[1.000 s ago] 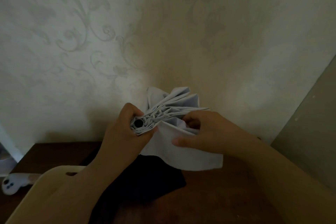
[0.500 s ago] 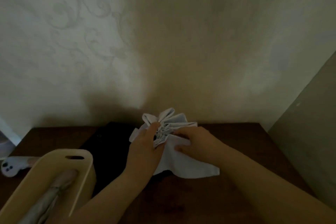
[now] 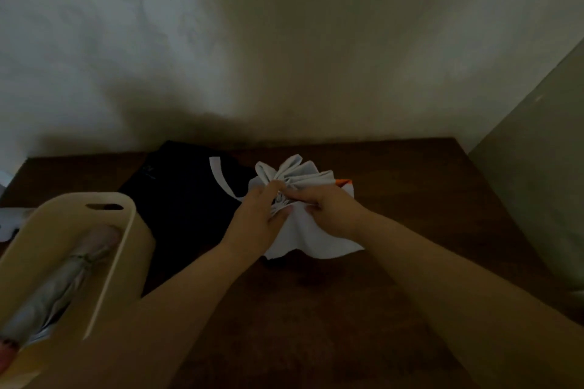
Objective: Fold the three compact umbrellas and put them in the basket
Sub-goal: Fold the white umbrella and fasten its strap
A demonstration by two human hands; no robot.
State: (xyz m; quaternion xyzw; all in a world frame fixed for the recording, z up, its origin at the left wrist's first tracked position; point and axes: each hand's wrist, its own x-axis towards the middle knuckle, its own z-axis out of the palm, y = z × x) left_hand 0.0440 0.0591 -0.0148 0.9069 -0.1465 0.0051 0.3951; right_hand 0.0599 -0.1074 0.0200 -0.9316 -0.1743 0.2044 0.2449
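at table centre, our left hand (image 3: 257,219) and right hand (image 3: 331,210) both pinch the white umbrella (image 3: 303,230); the basket (image 3: 126,230) lies near-left, closer to our left hand.

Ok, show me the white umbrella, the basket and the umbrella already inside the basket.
white umbrella (image 3: 319,237): head view, loose canopy cloth below the hands.
basket (image 3: 126,259): head view, right wall.
grey umbrella (image 3: 63,290): head view, mid-length of the folded bundle.

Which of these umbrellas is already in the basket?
The grey folded umbrella lying inside the cream basket. The white umbrella is in both hands, and the black umbrella lies on the table.
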